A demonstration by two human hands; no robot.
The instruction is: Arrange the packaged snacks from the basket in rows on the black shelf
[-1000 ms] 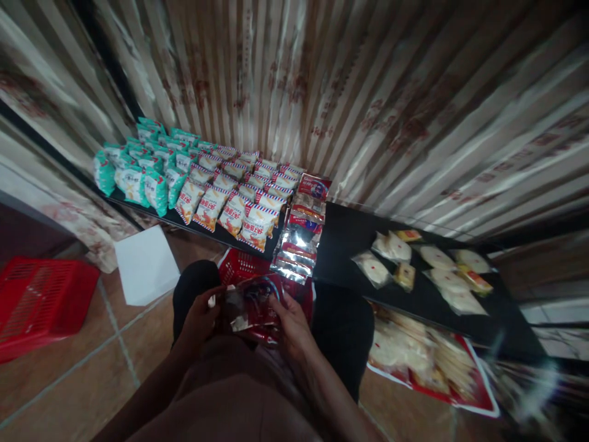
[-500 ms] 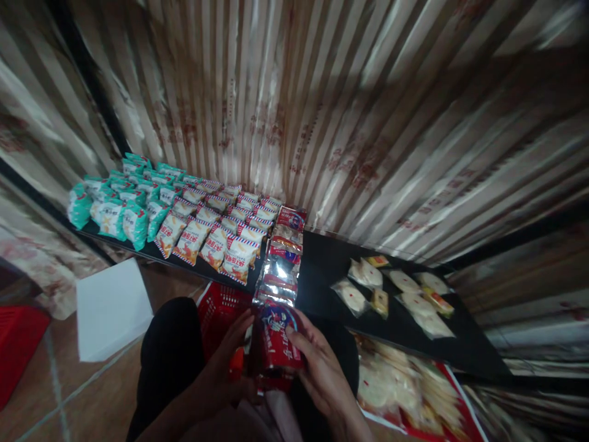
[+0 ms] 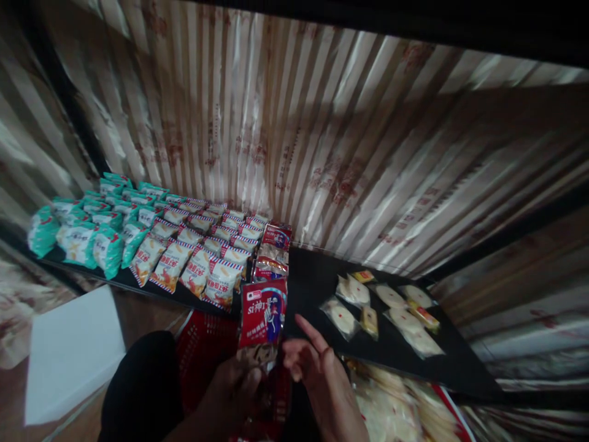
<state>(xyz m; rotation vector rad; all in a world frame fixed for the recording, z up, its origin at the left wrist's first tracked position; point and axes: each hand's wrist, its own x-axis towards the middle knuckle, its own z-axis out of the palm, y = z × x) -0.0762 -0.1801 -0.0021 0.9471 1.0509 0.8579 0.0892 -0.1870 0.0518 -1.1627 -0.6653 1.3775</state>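
Shelf (image 3: 306,294), snack bags (image 3: 221,283) near packet (image 3: 262,312)

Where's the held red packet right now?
In the head view, the red packet is below and left of centre, in the left hand, right of the white snack bags.

Left to right on the shelf (image 3: 308,291): bags (image 3: 77,242), rows of packets (image 3: 186,267), a column of pouches (image 3: 276,239), then, well apart, flat packs (image 3: 405,319). A curtain (image 3: 276,135) hangs behind. Before the column, the left hand (image 3: 242,383) holds another pouch (image 3: 264,310), the right hand (image 3: 321,371) beside it. Below: a basket (image 3: 199,344) left, a tray (image 3: 456,412) of packs right.
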